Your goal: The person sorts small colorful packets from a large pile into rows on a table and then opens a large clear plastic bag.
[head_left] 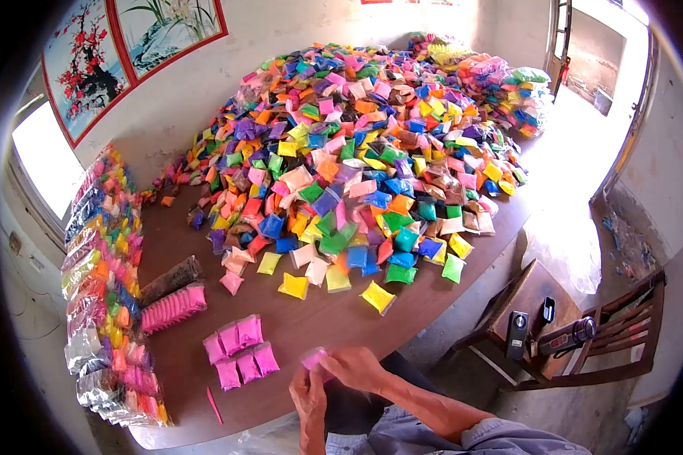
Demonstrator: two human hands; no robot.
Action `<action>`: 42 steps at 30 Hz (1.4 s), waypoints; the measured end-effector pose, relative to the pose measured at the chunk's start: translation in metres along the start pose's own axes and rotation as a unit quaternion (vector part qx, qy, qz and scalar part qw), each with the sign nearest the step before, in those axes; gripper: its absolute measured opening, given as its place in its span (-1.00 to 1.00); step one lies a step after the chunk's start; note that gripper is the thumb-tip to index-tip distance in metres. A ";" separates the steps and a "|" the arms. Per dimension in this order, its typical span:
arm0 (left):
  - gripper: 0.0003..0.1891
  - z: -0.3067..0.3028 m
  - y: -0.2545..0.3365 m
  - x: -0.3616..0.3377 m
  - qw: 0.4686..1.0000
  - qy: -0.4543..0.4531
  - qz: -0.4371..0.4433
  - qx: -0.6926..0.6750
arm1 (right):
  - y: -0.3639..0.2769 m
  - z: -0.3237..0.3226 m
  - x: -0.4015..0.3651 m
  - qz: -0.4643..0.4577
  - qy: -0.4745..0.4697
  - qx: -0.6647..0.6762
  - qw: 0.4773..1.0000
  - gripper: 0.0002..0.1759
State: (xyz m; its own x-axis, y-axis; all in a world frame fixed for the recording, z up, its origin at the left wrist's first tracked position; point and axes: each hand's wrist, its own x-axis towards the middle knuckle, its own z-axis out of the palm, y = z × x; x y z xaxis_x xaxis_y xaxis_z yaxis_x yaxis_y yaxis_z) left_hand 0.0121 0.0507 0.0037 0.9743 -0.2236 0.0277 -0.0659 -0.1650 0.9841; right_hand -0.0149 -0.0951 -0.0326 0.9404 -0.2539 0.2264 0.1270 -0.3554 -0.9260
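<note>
From the head camera, both hands meet at the near edge of the brown worktop. The left hand rises from below with its fingers curled up onto a small pink packet. The right hand comes in from the right on a grey sleeve and closes over the same packet from above. So the pink packet is pinched between the two hands, just above the worktop's front edge.

Just left of the hands, a cluster of pink packets lies flat on the worktop, the packets touching one another in two short rows. A thin red strip lies near the edge below them. Farther left, a clear bag filled with a row of pink packets sits beside a bag of dark packets.

Beyond this, a large heap of packets in many colours covers the far part of the worktop up to the wall. A few loose ones, among them a yellow packet, have spilled toward the near side. Filled bags of mixed colours are stacked along the left edge.

To the right of the worktop stands a wooden chair, with a few small dark objects and a flask on its seat. Two framed flower pictures hang on the wall at the upper left.
</note>
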 end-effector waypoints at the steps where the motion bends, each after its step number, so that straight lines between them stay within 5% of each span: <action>1: -0.71 0.000 0.001 0.001 1.000 -0.001 -0.001 0.001 | 0.002 0.001 0.000 -0.014 -0.001 0.001 1.000 -0.65; 9: -0.71 -0.001 -0.005 0.001 0.998 -0.057 0.004 0.040 | 0.001 0.004 -0.002 0.030 0.098 0.055 0.993 -0.66; 12: -0.76 -0.004 -0.007 -0.001 0.993 -0.062 -0.039 0.092 | -0.009 -0.003 -0.003 0.055 0.069 0.039 0.995 -0.66; 14: -0.74 -0.004 -0.019 0.002 0.996 -0.040 0.009 0.078 | -0.015 -0.006 -0.003 0.061 0.046 0.044 0.996 -0.67; 16: -0.72 -0.008 -0.020 0.001 0.996 -0.033 -0.001 0.080 | -0.016 -0.006 -0.005 -0.017 0.036 0.028 0.999 -0.67; 19: -0.69 -0.004 -0.007 0.002 0.998 -0.029 -0.007 0.056 | -0.020 -0.013 -0.005 0.039 -0.004 0.064 0.997 -0.67; 24: -0.67 -0.004 -0.008 0.000 0.997 -0.053 -0.056 -0.012 | -0.016 -0.015 -0.003 0.037 0.027 0.063 0.997 -0.66; 26: -0.67 -0.002 -0.009 0.001 0.999 -0.025 0.005 0.026 | -0.017 -0.016 -0.002 0.060 0.029 0.079 0.995 -0.66; 32: -0.66 -0.006 -0.031 0.003 0.999 -0.022 0.006 0.042 | -0.020 -0.017 -0.004 0.078 -0.010 0.078 0.994 -0.64; 42: -0.69 -0.005 -0.012 0.003 0.999 -0.023 -0.026 -0.037 | -0.014 -0.017 0.000 -0.009 -0.022 0.029 0.999 -0.74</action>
State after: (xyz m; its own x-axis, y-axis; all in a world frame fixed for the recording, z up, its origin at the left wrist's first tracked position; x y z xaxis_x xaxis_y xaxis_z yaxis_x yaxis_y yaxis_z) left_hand 0.0167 0.0564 -0.0069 0.9647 -0.2616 -0.0303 0.0024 -0.1062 0.9943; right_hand -0.0221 -0.1052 -0.0150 0.9505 -0.2073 0.2314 0.1615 -0.3068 -0.9380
